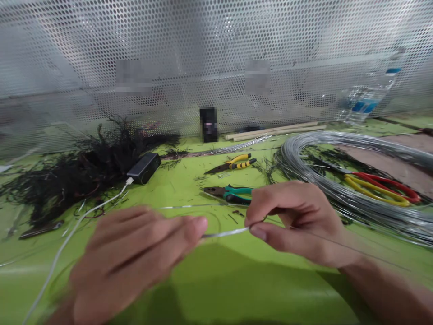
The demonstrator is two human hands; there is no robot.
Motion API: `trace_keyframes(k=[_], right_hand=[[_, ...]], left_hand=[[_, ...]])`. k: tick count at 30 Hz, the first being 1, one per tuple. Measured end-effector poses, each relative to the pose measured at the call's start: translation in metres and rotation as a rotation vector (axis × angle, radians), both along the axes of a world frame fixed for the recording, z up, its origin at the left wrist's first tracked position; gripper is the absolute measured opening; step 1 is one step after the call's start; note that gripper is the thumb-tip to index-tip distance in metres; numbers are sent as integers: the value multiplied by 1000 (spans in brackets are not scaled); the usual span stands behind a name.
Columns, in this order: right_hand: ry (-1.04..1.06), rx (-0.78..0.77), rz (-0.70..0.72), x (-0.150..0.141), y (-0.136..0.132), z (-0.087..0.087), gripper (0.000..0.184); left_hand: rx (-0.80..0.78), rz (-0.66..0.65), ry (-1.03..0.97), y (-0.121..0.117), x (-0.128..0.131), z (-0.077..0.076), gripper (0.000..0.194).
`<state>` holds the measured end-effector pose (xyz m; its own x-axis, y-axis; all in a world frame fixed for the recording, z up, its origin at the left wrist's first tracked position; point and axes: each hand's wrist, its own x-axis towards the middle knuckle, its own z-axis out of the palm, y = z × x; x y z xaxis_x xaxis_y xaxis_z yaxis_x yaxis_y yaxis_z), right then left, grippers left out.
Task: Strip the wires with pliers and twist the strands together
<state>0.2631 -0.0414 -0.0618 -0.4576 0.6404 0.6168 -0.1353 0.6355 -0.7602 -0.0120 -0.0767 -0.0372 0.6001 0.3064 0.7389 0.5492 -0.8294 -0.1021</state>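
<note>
A short length of silvery wire (226, 233) spans the gap between my two hands, just above the green table. My left hand (138, 253), slightly blurred, pinches its left end between thumb and fingers. My right hand (294, 225) grips the other end between thumb and forefinger, and a thin dark strand trails from it towards the lower right. Behind the right hand lie green-handled pliers (233, 193), partly covered by its fingers. Yellow-and-black long-nose pliers (232, 164) rest a little farther back.
A large wire coil (297, 158) lies at right, with red-and-yellow-handled scissors (382, 185) on it. Black strands (77, 171) are heaped at left beside a power bank (145, 169) with a white cable (71, 237). A water bottle (368, 101) stands by the perforated metal panel (189, 58).
</note>
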Motion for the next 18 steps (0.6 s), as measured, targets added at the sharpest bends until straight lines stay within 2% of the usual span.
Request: trace_keyframes(k=[2,6,9,12,16,18], right_hand=[[28,2,-33,4,3,0,11],[60,-17,-88,15,11,-5,9],[60,-8,-118,22,15,-9,7],[54,-21,-109,24,18,-12,6],[67,-40,-105,24,19,-13,7],[76,-51,-114,23,19,-12,8]], left_hand=[[-99,1,-163,11,2,-3,18],[-650,-181,-359,26,-2,-3,26],[-879,-193,-445,32,-10,2,27],[-921,-186,-413,32,-14,5,25],[-690,-119,-425,27,-10,4,8],[-638,-90,-508,24,-5,2,15]])
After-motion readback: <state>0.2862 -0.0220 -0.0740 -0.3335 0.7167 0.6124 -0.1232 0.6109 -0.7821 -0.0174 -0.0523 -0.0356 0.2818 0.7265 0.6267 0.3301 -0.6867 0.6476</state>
